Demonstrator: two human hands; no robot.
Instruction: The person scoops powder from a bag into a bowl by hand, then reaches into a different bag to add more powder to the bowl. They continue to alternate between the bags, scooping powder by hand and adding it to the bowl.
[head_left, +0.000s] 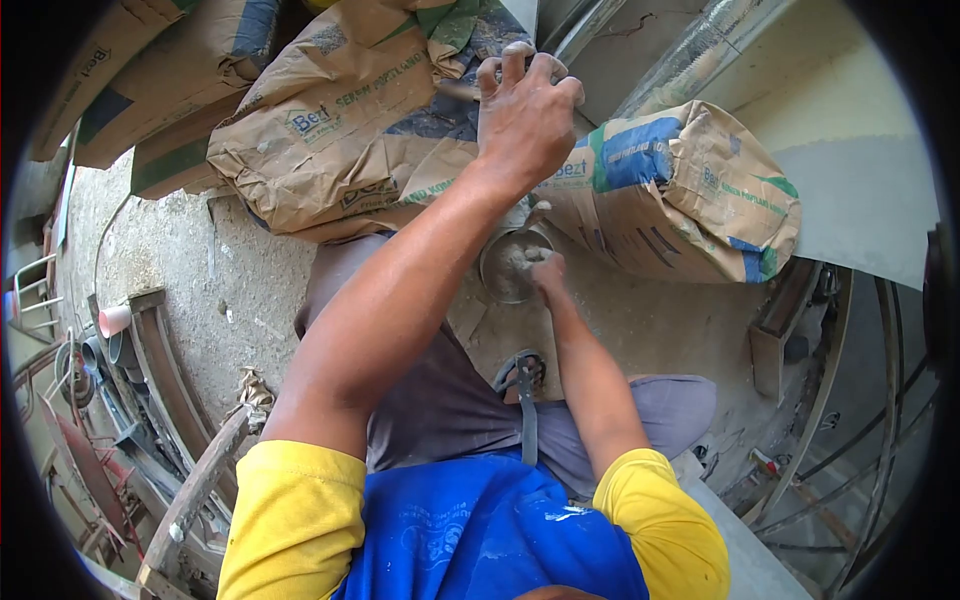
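Note:
My left hand (530,120) reaches across an opened, crumpled paper cement bag (330,120). Its dusty fingers are curled; what they hold, if anything, is hidden. Lower down, a small round metal-looking bucket (505,292) stands on the floor between the bags and my feet, with grey powder or mix inside. At its right side my right hand (543,272) is closed over the rim, fingers turned inward. Just right of the bucket lies another cement bag (680,195), on its side.
More cement bags (180,80) are piled at the upper left. Wooden boards and pipes (165,370) line the left side, with a pinkish cup (115,320) among them. A wooden frame (775,330) and dark rods stand on the right. My sandalled foot (520,375) is close below the bucket.

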